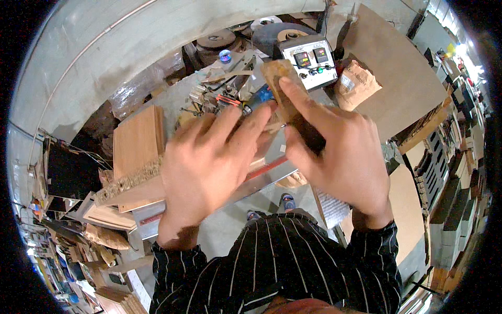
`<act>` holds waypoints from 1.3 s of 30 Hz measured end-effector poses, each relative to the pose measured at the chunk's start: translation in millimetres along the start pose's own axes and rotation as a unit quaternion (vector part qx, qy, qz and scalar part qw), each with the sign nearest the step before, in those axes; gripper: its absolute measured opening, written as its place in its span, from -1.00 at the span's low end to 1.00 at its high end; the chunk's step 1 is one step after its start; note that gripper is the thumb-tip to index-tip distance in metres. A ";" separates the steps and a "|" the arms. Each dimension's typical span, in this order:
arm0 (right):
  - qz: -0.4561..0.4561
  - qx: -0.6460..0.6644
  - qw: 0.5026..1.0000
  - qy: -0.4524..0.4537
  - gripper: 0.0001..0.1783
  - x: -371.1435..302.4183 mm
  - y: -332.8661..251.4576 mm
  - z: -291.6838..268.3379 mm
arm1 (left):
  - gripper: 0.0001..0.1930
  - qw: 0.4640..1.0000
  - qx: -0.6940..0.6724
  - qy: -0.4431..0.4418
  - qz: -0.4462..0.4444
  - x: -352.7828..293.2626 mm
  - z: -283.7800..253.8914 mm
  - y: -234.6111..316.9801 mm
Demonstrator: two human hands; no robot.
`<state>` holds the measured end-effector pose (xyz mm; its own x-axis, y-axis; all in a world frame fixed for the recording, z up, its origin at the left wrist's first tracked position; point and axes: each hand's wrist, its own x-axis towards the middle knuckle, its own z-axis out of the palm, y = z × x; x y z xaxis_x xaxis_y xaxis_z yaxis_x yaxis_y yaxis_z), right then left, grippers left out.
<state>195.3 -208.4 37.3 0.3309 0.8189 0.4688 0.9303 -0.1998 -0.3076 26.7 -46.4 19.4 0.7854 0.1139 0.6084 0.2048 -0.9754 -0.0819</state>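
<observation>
My right hand (342, 152) is closed around a worn brown flat block (279, 71), its index finger stretched along the upper face. The block is held tilted above the bench; its lower part is hidden behind the fingers. My left hand (209, 157) hovers beside it, fingers spread and slightly bent. Its index fingertip is at the block's left edge; whether it touches I cannot tell. The left thumb is hidden. Pale wood shows between and below the hands, partly covered by them. Left of my left hand stand wooden panels (137, 138) and a rough chipboard edge (128, 183).
A control box (308, 62) with displays stands at the back of the bench, a brown paper bag (357, 83) right of it. Tools (228, 100) lie scattered behind my hands. Edge-band rolls (215, 40) are stacked farther back. A large brown board (397, 78) leans at the right.
</observation>
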 end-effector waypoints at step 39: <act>0.011 0.033 0.999 -0.012 -0.39 26.7 11.7 4.2 | -0.52 1.000 -0.013 0.019 -0.005 4.3 9.8 -16.2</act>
<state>214.3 -186.6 42.8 0.3469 0.8277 0.4411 0.9098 -0.1827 -0.3727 32.5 -28.3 15.7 0.7604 0.1162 0.6390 0.1968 -0.9788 -0.0563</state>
